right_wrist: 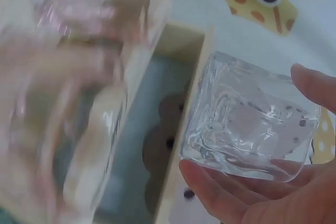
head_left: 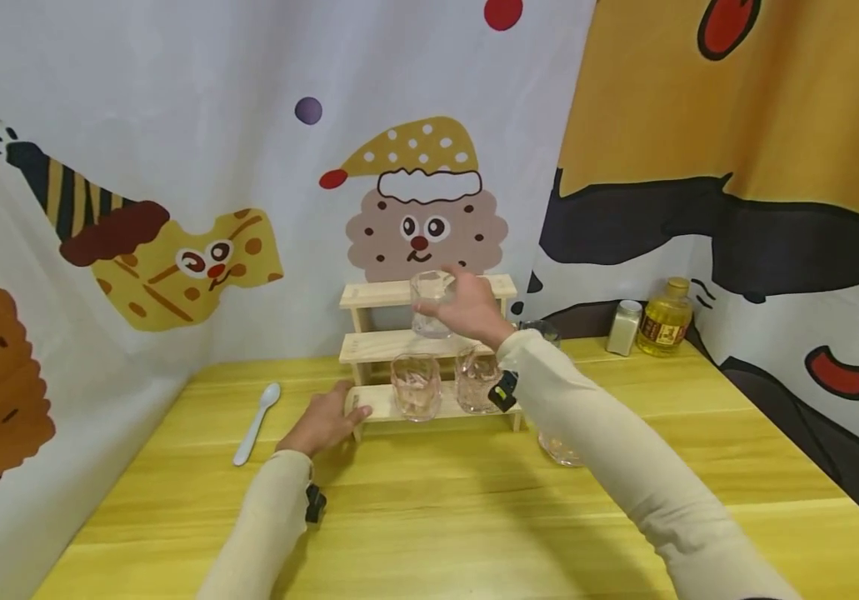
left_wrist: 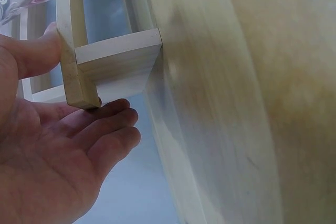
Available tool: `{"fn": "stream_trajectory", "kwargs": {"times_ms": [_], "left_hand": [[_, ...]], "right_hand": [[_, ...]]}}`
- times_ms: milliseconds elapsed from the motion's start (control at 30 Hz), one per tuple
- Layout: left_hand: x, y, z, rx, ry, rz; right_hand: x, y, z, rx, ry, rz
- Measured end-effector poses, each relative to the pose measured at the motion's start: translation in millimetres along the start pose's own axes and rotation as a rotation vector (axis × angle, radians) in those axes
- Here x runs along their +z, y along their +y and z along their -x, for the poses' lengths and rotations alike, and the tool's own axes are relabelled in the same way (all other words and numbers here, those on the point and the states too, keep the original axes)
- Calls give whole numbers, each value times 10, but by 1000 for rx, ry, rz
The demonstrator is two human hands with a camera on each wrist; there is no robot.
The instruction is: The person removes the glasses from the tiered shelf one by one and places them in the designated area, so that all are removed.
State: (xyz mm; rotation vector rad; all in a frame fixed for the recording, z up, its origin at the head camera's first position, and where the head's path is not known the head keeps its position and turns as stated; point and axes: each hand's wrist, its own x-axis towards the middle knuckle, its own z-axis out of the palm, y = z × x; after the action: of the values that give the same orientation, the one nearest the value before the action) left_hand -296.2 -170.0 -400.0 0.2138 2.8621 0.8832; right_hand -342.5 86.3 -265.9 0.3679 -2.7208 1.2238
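A three-tier wooden rack stands against the back curtain. My right hand holds a clear drinking glass between thumb and fingers, close over the middle shelf. In the right wrist view the glass lies across the grip, right beside a shelf edge. Two pinkish glasses stand side by side on the bottom shelf. At that shelf's left end is my left hand; in the left wrist view its thumb presses the top and its fingers lie under the wood.
Another glass is on the table, partly hidden by the right sleeve, and a further glass shows behind it. A pale spoon lies at left. A shaker jar and an oil bottle stand back right.
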Motion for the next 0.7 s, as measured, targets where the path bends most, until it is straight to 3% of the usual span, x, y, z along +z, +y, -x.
{"fn": "stream_trajectory", "kwargs": {"times_ms": [200, 433, 700], "left_hand": [[21, -7, -11, 9, 10, -13], [38, -10, -14, 18, 4, 8], [35, -9, -22, 10, 11, 4]], "right_hand": [[-412, 276, 89, 11, -25, 35], [-845, 611, 223, 50, 2, 127], [-1099, 1021, 303, 126, 46, 137]]}}
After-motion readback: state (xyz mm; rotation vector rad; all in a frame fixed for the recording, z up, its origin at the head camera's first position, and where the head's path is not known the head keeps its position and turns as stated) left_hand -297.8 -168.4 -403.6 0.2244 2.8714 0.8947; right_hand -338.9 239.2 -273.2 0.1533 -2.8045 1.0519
